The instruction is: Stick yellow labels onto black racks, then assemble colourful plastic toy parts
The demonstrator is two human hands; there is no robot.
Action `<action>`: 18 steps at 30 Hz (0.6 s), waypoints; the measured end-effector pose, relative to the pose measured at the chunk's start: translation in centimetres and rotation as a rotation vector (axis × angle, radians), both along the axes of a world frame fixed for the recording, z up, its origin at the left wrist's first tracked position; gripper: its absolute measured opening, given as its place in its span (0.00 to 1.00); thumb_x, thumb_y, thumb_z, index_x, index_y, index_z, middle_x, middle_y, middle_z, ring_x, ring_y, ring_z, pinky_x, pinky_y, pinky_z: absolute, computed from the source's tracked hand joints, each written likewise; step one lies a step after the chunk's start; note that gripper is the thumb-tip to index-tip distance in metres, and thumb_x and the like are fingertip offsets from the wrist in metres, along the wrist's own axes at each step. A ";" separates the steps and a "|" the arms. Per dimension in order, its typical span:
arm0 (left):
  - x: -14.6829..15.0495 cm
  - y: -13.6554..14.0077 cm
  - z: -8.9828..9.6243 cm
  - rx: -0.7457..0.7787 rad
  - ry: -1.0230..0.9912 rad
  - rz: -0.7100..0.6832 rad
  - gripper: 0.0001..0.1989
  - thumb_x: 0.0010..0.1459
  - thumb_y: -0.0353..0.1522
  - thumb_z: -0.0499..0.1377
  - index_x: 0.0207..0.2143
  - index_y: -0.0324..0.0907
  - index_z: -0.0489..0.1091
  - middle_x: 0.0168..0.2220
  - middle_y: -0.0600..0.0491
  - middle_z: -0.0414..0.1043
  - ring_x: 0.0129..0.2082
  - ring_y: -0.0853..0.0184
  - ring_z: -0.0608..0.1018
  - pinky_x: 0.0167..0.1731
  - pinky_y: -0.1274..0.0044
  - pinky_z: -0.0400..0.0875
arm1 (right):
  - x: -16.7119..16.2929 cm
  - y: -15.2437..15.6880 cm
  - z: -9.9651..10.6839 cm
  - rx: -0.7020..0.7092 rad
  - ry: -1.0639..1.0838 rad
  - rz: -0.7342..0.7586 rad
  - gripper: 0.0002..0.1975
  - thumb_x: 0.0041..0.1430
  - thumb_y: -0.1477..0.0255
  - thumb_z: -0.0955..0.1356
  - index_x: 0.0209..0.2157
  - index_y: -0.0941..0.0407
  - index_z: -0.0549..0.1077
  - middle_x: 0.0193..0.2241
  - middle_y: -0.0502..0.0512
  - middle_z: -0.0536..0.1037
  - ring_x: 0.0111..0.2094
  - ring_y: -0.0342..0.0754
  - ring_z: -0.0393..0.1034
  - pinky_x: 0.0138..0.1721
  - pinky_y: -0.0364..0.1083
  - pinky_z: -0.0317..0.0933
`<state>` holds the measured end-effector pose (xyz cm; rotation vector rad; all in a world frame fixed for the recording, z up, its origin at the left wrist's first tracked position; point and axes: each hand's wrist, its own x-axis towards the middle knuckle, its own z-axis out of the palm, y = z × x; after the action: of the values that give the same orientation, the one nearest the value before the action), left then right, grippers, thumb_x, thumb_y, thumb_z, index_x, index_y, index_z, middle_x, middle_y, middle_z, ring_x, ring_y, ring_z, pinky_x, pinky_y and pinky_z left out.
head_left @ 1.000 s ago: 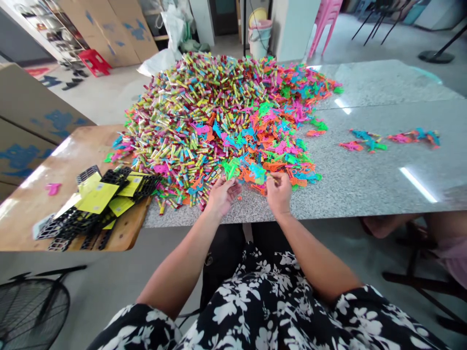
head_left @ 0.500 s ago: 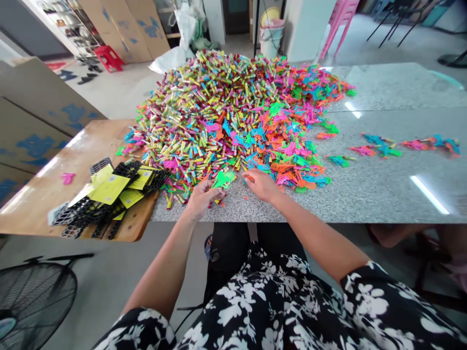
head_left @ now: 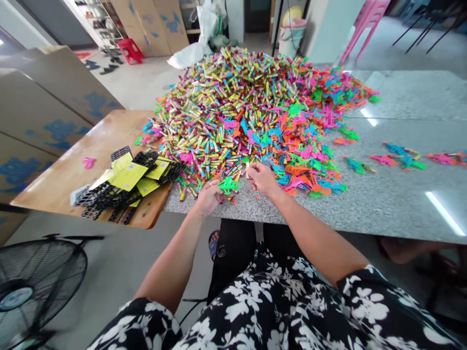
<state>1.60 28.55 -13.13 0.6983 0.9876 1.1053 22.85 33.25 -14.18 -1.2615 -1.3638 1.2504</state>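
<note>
My left hand (head_left: 209, 197) is closed around a bright green plastic toy gun (head_left: 229, 184), its barrel end pointing right. Just to the right, my right hand (head_left: 262, 178) pinches a small yellowish tube (head_left: 247, 171) in its fingertips, upright and apart from the toy gun. Both hands are low over the front of the stone tabletop (head_left: 255, 209). Right behind them rises a big heap of small wrapped tubes (head_left: 211, 116). Against its right side lies a pile of pink, orange, blue and green toy guns (head_left: 302, 150).
Black plastic grids with yellow cards (head_left: 127, 177) lie on a wooden board (head_left: 91, 141) at left, near a pink piece (head_left: 89, 162). Several toy guns with tubes (head_left: 403, 155) are spread along the right. A fan (head_left: 40, 287) stands lower left; cardboard boxes (head_left: 47, 107) stand behind the board.
The view has shifted, so the table appears farther right. My right hand has risen slightly and now shows a yellowish tube, where an orange bit showed before. The green toy gun has turned in my left hand.
</note>
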 end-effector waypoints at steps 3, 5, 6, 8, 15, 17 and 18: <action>1.2 0.2 0.2 -0.007 0.009 -0.087 0.13 0.37 0.25 0.64 0.21 0.43 0.60 0.24 0.55 0.69 0.32 0.61 0.81 0.40 0.63 0.85 | 0.3 -1.7 0.4 -0.081 0.417 0.028 0.11 0.57 0.62 0.70 0.35 0.50 0.64 0.26 0.44 0.74 0.18 0.41 0.60 0.20 0.43 0.65; 1.8 0.3 0.5 -0.002 0.022 -0.137 0.14 0.37 0.25 0.64 0.21 0.43 0.59 0.24 0.56 0.67 0.28 0.65 0.78 0.36 0.65 0.85 | 0.5 -2.7 0.5 -0.108 0.495 0.047 0.13 0.52 0.64 0.71 0.36 0.50 0.64 0.26 0.43 0.76 0.18 0.40 0.60 0.19 0.41 0.64; 2.1 0.3 0.6 0.001 0.029 -0.150 0.14 0.37 0.26 0.64 0.21 0.43 0.59 0.23 0.56 0.65 0.25 0.67 0.75 0.35 0.66 0.84 | 0.7 -3.1 0.5 -0.120 0.510 0.050 0.13 0.51 0.65 0.71 0.36 0.49 0.65 0.26 0.43 0.76 0.18 0.39 0.60 0.19 0.41 0.63; 2.5 0.3 0.7 0.003 0.043 -0.158 0.15 0.37 0.26 0.64 0.21 0.43 0.58 0.23 0.58 0.64 0.22 0.71 0.70 0.31 0.69 0.84 | 1.2 -3.6 0.4 -0.134 0.527 0.055 0.13 0.51 0.65 0.71 0.37 0.49 0.65 0.25 0.42 0.76 0.17 0.39 0.59 0.19 0.41 0.63; 2.9 0.2 0.9 -0.018 0.048 -0.141 0.15 0.36 0.26 0.64 0.22 0.43 0.58 0.25 0.57 0.65 0.24 0.71 0.70 0.33 0.69 0.84 | 2.3 -4.2 -0.3 -0.105 0.535 0.060 0.13 0.54 0.64 0.71 0.42 0.52 0.75 0.26 0.44 0.78 0.19 0.40 0.64 0.21 0.42 0.66; 3.0 0.2 1.0 -0.019 0.048 -0.137 0.15 0.36 0.26 0.64 0.22 0.43 0.58 0.25 0.57 0.65 0.25 0.71 0.71 0.33 0.69 0.84 | 2.3 -4.3 -0.4 -0.092 0.523 0.049 0.13 0.56 0.64 0.71 0.43 0.53 0.78 0.27 0.45 0.78 0.20 0.40 0.65 0.22 0.42 0.67; 3.0 0.2 1.0 -0.019 0.050 -0.140 0.14 0.36 0.26 0.64 0.23 0.43 0.59 0.25 0.57 0.65 0.25 0.71 0.71 0.33 0.69 0.84 | 2.4 -4.4 -0.5 -0.087 0.520 0.045 0.14 0.56 0.64 0.71 0.43 0.53 0.78 0.28 0.45 0.78 0.20 0.40 0.66 0.23 0.43 0.68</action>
<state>4.58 28.77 -12.15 0.7710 0.9749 0.9588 25.21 28.84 -14.71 -0.8761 -0.9714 1.5488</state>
